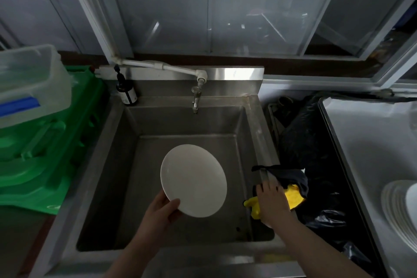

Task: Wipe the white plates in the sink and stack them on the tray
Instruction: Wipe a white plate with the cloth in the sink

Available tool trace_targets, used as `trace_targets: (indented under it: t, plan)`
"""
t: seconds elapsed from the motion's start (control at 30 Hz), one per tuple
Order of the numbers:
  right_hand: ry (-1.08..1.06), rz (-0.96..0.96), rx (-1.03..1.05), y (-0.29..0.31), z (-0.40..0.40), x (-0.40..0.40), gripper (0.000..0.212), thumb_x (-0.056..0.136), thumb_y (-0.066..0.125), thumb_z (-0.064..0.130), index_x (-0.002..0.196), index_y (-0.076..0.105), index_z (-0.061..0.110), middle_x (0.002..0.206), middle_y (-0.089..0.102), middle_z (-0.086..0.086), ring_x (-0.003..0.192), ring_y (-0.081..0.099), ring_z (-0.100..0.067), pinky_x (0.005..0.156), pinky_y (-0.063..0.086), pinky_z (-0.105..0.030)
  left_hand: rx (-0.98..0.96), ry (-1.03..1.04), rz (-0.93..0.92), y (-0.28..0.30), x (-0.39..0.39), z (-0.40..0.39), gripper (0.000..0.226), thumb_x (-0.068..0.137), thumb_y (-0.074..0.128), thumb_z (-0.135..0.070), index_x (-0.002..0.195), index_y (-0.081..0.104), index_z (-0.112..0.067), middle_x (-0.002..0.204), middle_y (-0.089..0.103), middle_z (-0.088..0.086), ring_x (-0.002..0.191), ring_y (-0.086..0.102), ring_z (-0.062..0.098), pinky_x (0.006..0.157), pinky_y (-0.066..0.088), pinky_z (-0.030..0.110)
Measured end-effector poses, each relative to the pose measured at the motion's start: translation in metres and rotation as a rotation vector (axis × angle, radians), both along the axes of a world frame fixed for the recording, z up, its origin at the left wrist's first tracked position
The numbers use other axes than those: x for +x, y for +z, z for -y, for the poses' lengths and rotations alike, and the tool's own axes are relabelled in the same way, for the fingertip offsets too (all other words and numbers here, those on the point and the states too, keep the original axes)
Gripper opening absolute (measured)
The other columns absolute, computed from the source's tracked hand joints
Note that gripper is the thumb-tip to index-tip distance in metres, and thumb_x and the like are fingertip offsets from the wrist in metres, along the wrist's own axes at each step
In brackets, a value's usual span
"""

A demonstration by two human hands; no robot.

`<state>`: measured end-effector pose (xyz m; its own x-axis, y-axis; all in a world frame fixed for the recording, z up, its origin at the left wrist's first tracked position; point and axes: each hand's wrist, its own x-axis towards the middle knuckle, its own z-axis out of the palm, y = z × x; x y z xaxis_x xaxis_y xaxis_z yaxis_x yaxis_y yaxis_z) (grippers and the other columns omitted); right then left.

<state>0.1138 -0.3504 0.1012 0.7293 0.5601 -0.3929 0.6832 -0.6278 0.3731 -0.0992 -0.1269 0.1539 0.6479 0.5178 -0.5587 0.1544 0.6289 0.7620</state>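
My left hand [163,209] grips the near-left rim of a white plate [194,179], thumb on top, holding it tilted above the steel sink [126,165]. On the sink's right rim lies a yellow and dark grey cloth [291,189], and my right hand [272,202] rests on it with fingers spread over the fabric. A stack of white plates [399,205] sits on a steel tray [361,142] at the far right, partly cut off by the frame edge.
A tap [195,99] hangs over the back of the sink, with a dark pump bottle [126,92] at its left corner. Green crates [45,142] and a clear plastic box [29,83] stand to the left. Black bags [316,142] fill the gap between sink and tray.
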Motion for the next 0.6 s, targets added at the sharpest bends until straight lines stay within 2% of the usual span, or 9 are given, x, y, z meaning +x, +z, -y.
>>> trace_targets:
  t: [0.1,0.27,0.33,0.37,0.43,0.47,0.53,0.6]
  plan:
    - [0.045,0.016,-0.04,-0.001,0.002,-0.002,0.07,0.083,0.066,0.023,0.141,0.031,0.007,0.142,0.035,-0.017,0.127,0.038,-0.034,0.1,0.033,-0.041,-0.004,-0.006,0.011,0.003,0.0,0.0,0.039,0.095,0.055,0.002,0.121,0.061,-0.026,0.121,0.071,0.006,0.112,0.067,0.03,0.081,0.061,0.036]
    - [0.052,-0.008,0.063,0.005,0.003,-0.003,0.04,0.077,0.075,0.018,0.113,0.061,0.007,0.115,0.057,-0.018,0.105,0.056,-0.035,0.087,0.047,-0.041,-0.035,0.004,0.024,0.01,0.0,0.002,0.039,0.095,0.054,0.002,0.119,0.062,-0.027,0.12,0.071,0.007,0.113,0.066,0.031,0.077,0.062,0.033]
    - [0.051,-0.027,0.102,0.009,0.004,-0.005,0.037,0.079,0.073,0.014,0.113,0.06,0.008,0.115,0.056,-0.018,0.105,0.056,-0.036,0.088,0.046,-0.042,-0.044,0.005,0.037,0.014,-0.001,0.002,0.037,0.095,0.054,0.002,0.116,0.063,-0.028,0.12,0.071,0.008,0.112,0.066,0.032,0.075,0.063,0.032]
    - [0.04,-0.041,0.104,0.01,0.004,-0.005,0.035,0.085,0.065,0.012,0.119,0.056,0.009,0.121,0.053,-0.017,0.112,0.053,-0.035,0.093,0.043,-0.041,-0.047,0.008,0.042,0.016,-0.002,0.002,0.037,0.095,0.053,0.002,0.115,0.063,-0.027,0.12,0.071,0.008,0.112,0.066,0.032,0.074,0.063,0.032]
    - [0.04,-0.072,0.079,0.01,0.007,-0.001,0.039,0.093,0.049,0.006,0.131,0.046,0.012,0.133,0.046,-0.013,0.123,0.047,-0.031,0.099,0.038,-0.037,-0.05,0.013,0.056,0.019,-0.003,0.002,0.037,0.094,0.053,0.003,0.115,0.063,-0.026,0.119,0.071,0.009,0.11,0.066,0.033,0.073,0.063,0.033]
    - [0.019,-0.091,0.1,0.012,0.007,0.0,0.041,0.093,0.048,0.006,0.134,0.044,0.013,0.133,0.047,-0.011,0.123,0.048,-0.03,0.099,0.038,-0.036,-0.047,0.012,0.06,0.021,-0.003,0.002,0.037,0.095,0.053,0.003,0.115,0.064,-0.026,0.117,0.072,0.008,0.109,0.067,0.032,0.073,0.063,0.033]
    - [-0.028,-0.071,0.196,0.014,0.007,0.002,0.052,0.089,0.056,0.01,0.139,0.044,0.013,0.131,0.053,-0.013,0.116,0.056,-0.029,0.092,0.046,-0.034,-0.035,0.012,0.054,0.025,-0.005,0.002,0.036,0.095,0.053,0.002,0.112,0.064,-0.027,0.112,0.074,0.005,0.106,0.068,0.031,0.08,0.062,0.038]
    - [-0.125,-0.076,0.355,0.014,0.007,0.006,0.078,0.075,0.074,0.009,0.145,0.041,0.002,0.131,0.058,-0.02,0.107,0.065,-0.03,0.082,0.054,-0.032,-0.023,0.018,0.045,0.029,-0.006,-0.001,0.035,0.095,0.053,0.002,0.11,0.064,-0.028,0.112,0.073,0.005,0.106,0.068,0.032,0.089,0.056,0.044]
